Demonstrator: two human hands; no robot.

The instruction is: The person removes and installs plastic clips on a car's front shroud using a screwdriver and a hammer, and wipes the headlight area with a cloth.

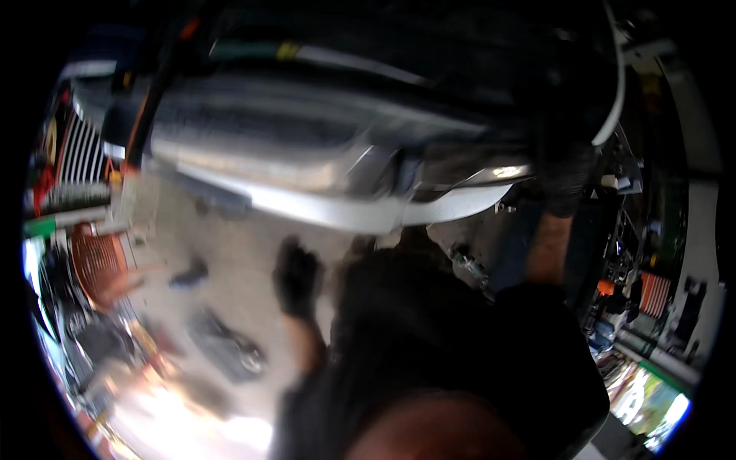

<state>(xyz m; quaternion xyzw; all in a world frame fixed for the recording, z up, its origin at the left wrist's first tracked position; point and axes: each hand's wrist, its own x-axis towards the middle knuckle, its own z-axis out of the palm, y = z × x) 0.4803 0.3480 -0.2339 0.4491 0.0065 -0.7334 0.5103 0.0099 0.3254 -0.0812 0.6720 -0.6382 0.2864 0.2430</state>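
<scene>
In front of me is the front end of a vehicle, with a white bumper edge [330, 211] curving along its near side and a dark bay [368, 92] beyond it. My left hand [297, 276], in a black glove, hangs over the floor on the near side of the bumper, touching nothing I can see. Motion blurs its fingers. My right hand [566, 180], also gloved in black, reaches to the right end of the vehicle front. Its fingers merge with the dark parts there, so what it touches is hidden.
A reddish-brown chair [100, 264] stands at the left. On the concrete floor lie a long dark object [226, 345] and a small dark blue one [189, 274]. A slim black and orange rod [146, 126] rises at the vehicle's left. Cluttered equipment [613, 307] lines the right side.
</scene>
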